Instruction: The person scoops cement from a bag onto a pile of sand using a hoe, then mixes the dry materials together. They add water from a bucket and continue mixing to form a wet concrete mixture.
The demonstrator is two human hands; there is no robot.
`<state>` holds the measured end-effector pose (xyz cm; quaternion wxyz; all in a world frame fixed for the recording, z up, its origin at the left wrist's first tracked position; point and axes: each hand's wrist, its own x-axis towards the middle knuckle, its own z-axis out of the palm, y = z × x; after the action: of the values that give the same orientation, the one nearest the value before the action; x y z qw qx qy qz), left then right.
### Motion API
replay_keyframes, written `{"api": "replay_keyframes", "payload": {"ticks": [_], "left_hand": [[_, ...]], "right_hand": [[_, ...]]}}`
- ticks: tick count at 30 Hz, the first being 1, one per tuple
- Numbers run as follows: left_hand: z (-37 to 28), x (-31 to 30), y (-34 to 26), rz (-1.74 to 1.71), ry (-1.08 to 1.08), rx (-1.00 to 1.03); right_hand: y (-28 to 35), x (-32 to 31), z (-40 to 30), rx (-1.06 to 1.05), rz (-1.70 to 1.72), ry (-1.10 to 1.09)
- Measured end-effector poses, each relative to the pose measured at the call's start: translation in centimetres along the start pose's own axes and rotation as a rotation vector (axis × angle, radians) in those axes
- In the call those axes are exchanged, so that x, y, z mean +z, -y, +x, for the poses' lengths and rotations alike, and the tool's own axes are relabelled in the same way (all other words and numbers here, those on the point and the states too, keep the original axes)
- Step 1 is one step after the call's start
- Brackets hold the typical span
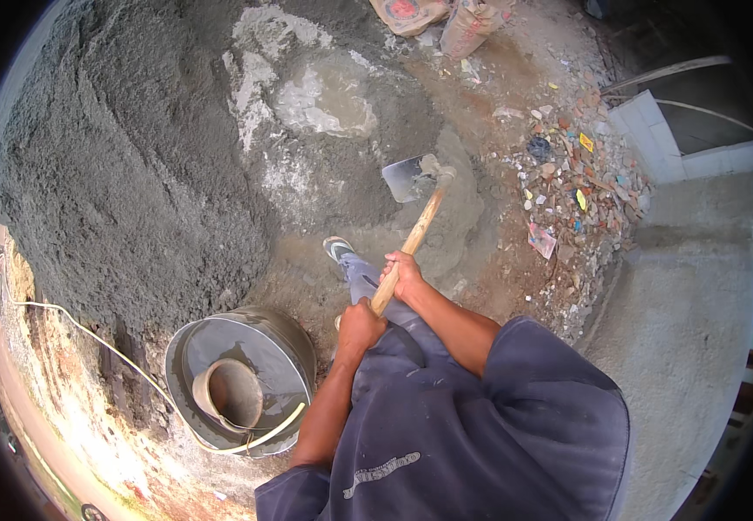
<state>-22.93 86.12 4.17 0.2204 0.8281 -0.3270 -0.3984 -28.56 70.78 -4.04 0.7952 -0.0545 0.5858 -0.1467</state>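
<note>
Both my hands grip the wooden handle of a hoe [418, 225]. My left hand [359, 327] is closed round the handle's near end, and my right hand [402, 275] holds it a little further up. The hoe's metal blade [405, 179], with wet mortar stuck near its socket, lies at the edge of a grey mortar mix [409, 111]. Wet mortar [457, 215] is spread on the ground to the right of the blade. Further ahead, a hollow in the mix holds a pool of cloudy water [340, 98], with pale cement powder around it.
A large sand heap [135, 163] rises at left. Below it stands a water drum [304, 338] with a small bucket [252, 391] inside and a yellowish hose [135, 368] over its rim. Rubble [584, 176] lies at right beside a low wall [676, 280]; paper sacks [471, 29] lie ahead.
</note>
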Motion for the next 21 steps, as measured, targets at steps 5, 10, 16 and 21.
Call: {"api": "replay_keyframes", "payload": {"ticks": [5,10,16,21], "left_hand": [[2.7,4.4,-1.8,-0.116,0.006,0.033],[5.8,9.5,-4.2,-0.193,0.061,-0.037],[10.5,15.1,-5.4,-0.251,0.159,-0.121],[15.2,20.9,-8.0,-0.210,0.175,-0.253]], "right_hand": [[3.7,-3.1,1.9,-0.109,-0.063,-0.059],[7.7,-6.9,4.7,-0.186,-0.157,-0.195],[10.3,-12.5,10.8,-0.151,-0.208,-0.178],[13.1,-16.4,16.8,-0.021,-0.371,-0.306]]}}
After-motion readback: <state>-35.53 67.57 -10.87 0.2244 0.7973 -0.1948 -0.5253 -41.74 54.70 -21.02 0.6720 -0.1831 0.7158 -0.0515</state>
